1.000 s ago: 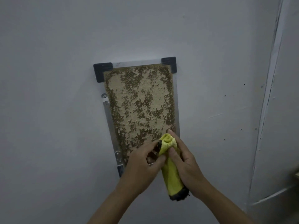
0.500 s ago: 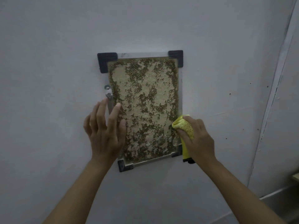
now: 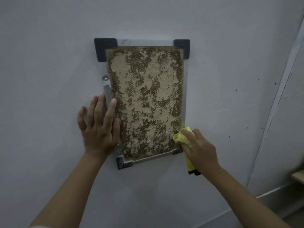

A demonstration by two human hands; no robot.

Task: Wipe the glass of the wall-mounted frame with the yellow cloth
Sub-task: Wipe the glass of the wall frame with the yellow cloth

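1. Left hand (image 3: 98, 129), fingers straight and spread, lies flat over the left edge of the wall-mounted, black-cornered glass frame (image 3: 145, 102) (picture centre).
2. Right hand (image 3: 199, 149) grips the bunched yellow cloth (image 3: 181, 137) against the frame's lower right corner.

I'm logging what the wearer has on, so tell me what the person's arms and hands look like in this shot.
Both forearms are bare as far as the picture shows: no sleeves, except perhaps a pale edge of cloth at the bottom left corner, too little to tell. The left hand and right hand wear no gloves, and no rings, watch or bracelet show. The fingernails look short and unpainted.
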